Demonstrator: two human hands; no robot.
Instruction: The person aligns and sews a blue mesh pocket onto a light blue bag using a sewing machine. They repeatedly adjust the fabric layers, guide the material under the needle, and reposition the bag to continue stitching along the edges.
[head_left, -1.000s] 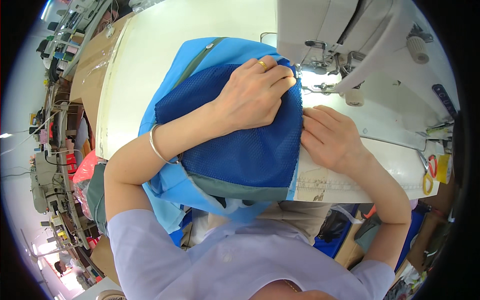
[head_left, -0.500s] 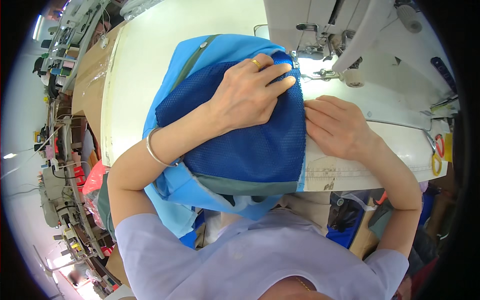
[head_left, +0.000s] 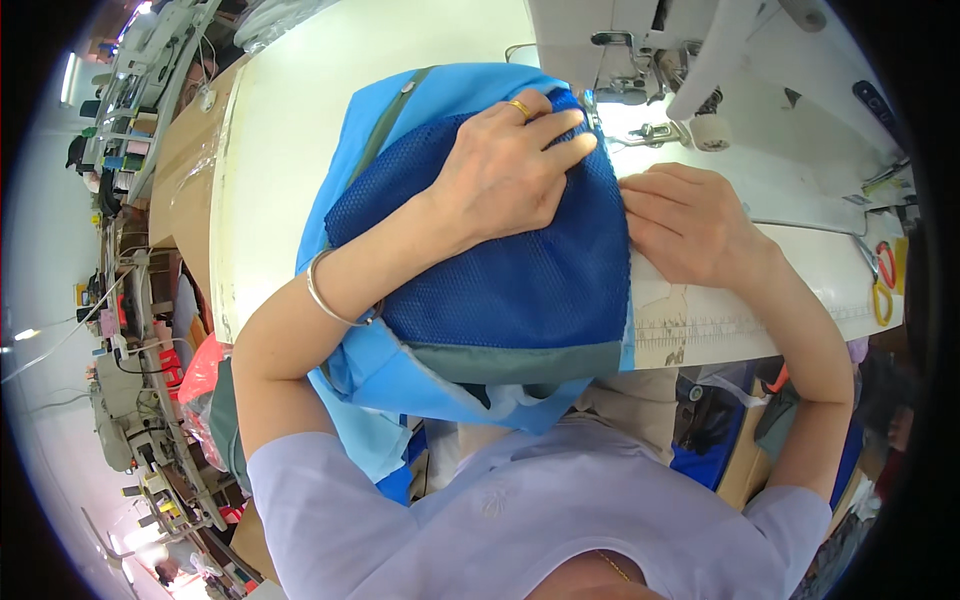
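A cream work table (head_left: 275, 165) fills most of the upper half of the frame, with a white sewing machine (head_left: 595, 25) standing over its upper right. Below, a lavender shirt (head_left: 470, 530) spans the bottom of the frame. The light blue cloth piece (head_left: 480, 82) lies on the table at the centre, its lower part hanging over the near edge. On it is a dark blue mesh panel (head_left: 520, 290), its upper right corner close beside the lit sewing area.

The left hand (head_left: 510, 165) rests on the upper part of the panel, fingers bent and slightly spread, the tips near the metal presser foot (head_left: 591, 108); whether they also pinch the mesh, I cannot tell. The right hand (head_left: 690, 225) has its fingers drawn together, their tips at the panel's right edge; the thumb is hidden, so I cannot tell if it pinches the cloth.

A grey-green band (head_left: 530, 364) runs along the panel's lower edge, and an olive strip (head_left: 383, 130) crosses the cloth at upper left. Scissors (head_left: 882, 302) with red and yellow handles lie at the right of the table. A silvery bangle (head_left: 317, 288) circles the left wrist, and a gold ring (head_left: 519, 108) sits on a left finger
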